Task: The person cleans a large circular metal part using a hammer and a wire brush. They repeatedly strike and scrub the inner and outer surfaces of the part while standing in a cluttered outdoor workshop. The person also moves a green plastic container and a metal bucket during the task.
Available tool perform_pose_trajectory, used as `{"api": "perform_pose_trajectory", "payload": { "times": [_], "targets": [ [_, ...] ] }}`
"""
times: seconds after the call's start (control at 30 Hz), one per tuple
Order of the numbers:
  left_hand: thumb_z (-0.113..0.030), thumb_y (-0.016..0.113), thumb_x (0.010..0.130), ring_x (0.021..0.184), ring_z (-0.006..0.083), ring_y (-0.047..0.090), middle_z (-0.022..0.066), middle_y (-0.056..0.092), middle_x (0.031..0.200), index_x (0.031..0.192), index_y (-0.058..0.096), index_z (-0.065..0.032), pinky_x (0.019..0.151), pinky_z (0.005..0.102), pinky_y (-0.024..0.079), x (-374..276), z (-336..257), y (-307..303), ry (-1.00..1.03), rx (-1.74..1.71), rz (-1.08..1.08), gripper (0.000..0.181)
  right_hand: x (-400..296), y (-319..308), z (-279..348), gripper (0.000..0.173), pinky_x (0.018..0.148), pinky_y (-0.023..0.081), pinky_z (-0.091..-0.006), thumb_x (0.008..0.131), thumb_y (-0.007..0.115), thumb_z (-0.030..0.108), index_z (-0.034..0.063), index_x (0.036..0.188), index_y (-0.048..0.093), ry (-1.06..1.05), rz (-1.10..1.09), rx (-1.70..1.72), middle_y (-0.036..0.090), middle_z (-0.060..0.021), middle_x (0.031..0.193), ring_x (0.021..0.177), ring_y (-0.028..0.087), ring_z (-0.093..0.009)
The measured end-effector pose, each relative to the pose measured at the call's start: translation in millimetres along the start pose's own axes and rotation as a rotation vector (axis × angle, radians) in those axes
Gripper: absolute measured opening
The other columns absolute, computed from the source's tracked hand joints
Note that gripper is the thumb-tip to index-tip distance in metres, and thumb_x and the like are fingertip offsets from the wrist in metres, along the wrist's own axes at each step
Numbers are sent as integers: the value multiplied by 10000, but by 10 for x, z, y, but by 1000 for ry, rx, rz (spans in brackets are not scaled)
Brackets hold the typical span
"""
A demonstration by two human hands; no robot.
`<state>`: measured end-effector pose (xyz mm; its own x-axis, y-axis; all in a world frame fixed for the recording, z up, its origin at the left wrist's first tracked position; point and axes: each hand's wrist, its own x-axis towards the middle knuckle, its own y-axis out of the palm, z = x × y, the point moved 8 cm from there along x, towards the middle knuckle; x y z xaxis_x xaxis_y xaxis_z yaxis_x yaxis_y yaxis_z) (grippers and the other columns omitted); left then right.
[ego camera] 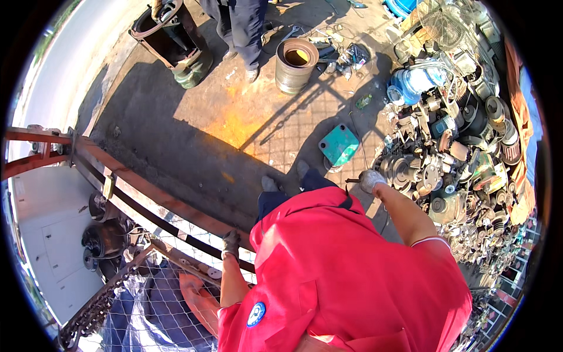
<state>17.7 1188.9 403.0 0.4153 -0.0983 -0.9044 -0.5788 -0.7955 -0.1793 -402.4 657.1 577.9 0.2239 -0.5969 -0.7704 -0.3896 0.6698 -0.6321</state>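
My right hand (pixel 371 181), in a pale work glove, is closed around a short dark tool (pixel 352 180) that points left. Its exact kind is not clear. A thin cable (pixel 361 149) runs over the floor close by. My left hand (pixel 231 244), gloved in grey, is at the edge of a reddish steel beam (pixel 176 196); its fingers look curled, and whether they grip the beam cannot be told. Ahead of my feet a green stool seat (pixel 339 144) with round holes at its corners stands on the floor.
Scrap motors and metal parts (pixel 444 163) are heaped along the right. Farther ahead stand a ribbed metal cylinder (pixel 296 66) and a cut-open motor casing (pixel 176 44), near another person's legs (pixel 242 31). Wire mesh (pixel 162 299) and a chain (pixel 94 314) lie at lower left.
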Motion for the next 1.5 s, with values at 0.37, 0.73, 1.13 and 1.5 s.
{"api": "perform_pose_trajectory", "payload": {
  "times": [0.37, 0.73, 1.13, 1.5],
  "targets": [
    [-293, 686, 977, 671, 109, 558, 4, 669, 866, 1162, 697, -107, 541, 290, 390, -466, -170, 563, 82, -112, -44, 262, 1631, -2736, 464, 381, 942, 576, -518, 980, 525, 331, 80, 1156, 752, -113, -552, 182, 748, -219, 1160, 1105, 711, -423],
    [-317, 689, 950, 668, 117, 578, -22, 672, 838, 1046, 740, -137, 573, 297, 413, -1357, 742, 1464, -101, -351, -288, 210, 2178, -1995, 1130, 366, 1037, 551, -442, 876, 608, 235, 48, 1133, 789, -431, -159, -41, 738, -223, 1229, 1199, 692, -386],
    [-318, 724, 980, 637, 151, 604, 29, 701, 799, 1073, 748, -75, 562, 316, 447, -1160, 614, 1765, -16, -392, -299, 262, 2300, -2306, 1043, 318, 956, 595, -451, 869, 602, 168, 34, 1063, 815, -516, -123, -320, 767, -202, 1151, 1118, 737, -378],
    [-356, 716, 954, 746, 150, 630, 25, 710, 863, 1102, 756, -47, 659, 322, 490, -369, 444, 1377, 55, -301, -170, 345, 1876, -1428, 243, 306, 829, 607, -398, 783, 724, 265, 105, 1029, 811, -268, -108, 161, 793, -161, 966, 946, 771, -312]
  ]
}}
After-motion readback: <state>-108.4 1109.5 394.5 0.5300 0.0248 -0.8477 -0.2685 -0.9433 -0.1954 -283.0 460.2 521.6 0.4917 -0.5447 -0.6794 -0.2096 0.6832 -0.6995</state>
